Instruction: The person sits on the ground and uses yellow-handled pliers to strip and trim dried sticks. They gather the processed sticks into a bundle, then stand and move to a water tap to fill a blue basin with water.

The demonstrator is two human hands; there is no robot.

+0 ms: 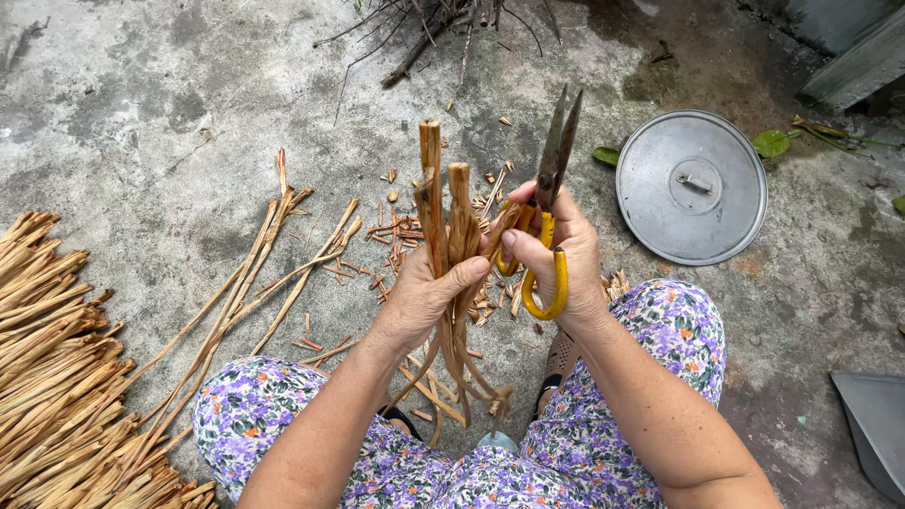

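Seemingly partway through: left hand [419,297] clenched round upright bundle of dried stalks [448,226]; right hand [556,259] gripping yellow-handled shears [549,203], blades closed; cut scraps [396,236] scattered on concrete floor [170,123]; big pile of stalks [57,377] untouched at left.

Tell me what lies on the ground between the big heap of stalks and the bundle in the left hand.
In the head view, a few loose long stalks lie on the concrete between the heap and the bundle gripped by the left hand.

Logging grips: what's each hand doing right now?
Left hand: closed around a bundle of dried stalks.
Right hand: closed, holding yellow-handled scissors, blades shut.
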